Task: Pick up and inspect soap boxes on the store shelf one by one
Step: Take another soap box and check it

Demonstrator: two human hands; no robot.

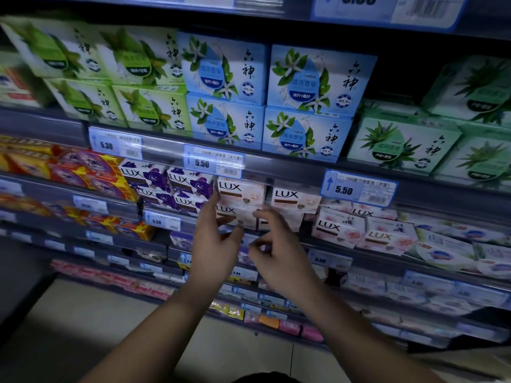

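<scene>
White LUX soap boxes are stacked on a middle shelf, with a lower one under the top box. My left hand reaches up with fingers apart, its index fingertip touching the left edge of the stack. My right hand hovers just right of it, fingers loosely curled and apart, in front of the lower box. Neither hand holds a box. Purple LUX boxes sit to the left, and another white LUX stack to the right.
Blue soap boxes and green ones fill the shelf above. Pink LUX boxes lie right of my hands. Red and yellow packs are at the left. Price tags line the shelf rails. Lower shelves and floor lie below.
</scene>
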